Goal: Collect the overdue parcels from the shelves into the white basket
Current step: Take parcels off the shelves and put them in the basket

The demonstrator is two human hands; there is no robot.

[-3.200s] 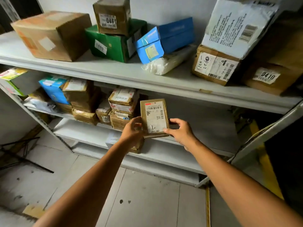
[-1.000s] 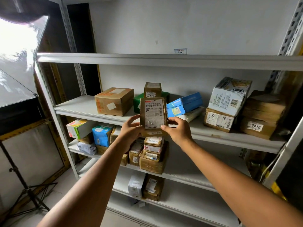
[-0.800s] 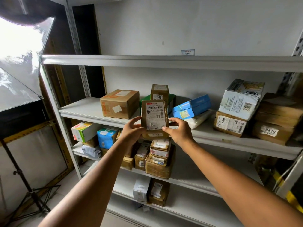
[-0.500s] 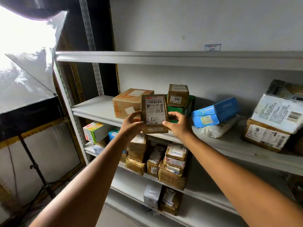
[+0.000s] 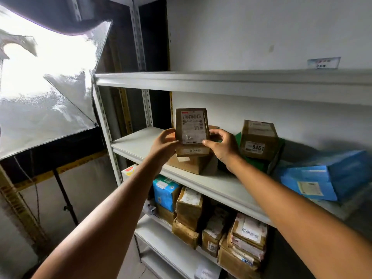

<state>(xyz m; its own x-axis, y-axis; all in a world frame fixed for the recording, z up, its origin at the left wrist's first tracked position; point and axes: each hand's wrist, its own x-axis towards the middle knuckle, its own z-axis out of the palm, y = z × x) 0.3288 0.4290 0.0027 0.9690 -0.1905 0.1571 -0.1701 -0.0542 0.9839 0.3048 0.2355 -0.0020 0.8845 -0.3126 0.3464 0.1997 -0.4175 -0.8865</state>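
parcel (image 5: pixel 191 127) was held upright before the middle shelf (image 5: pixel 138 142), label facing the person, just above a brown box (image 5: pixel 191 165) | left hand (image 5: pixel 164 144) gripped its left edge; right hand (image 5: pixel 222 147) pinched its right edge | white basket was out of sight | risk, as I judged: edge hold only; turning away carelessly could drop it; an arm could knock the stacked box (image 5: pixel 258 139)
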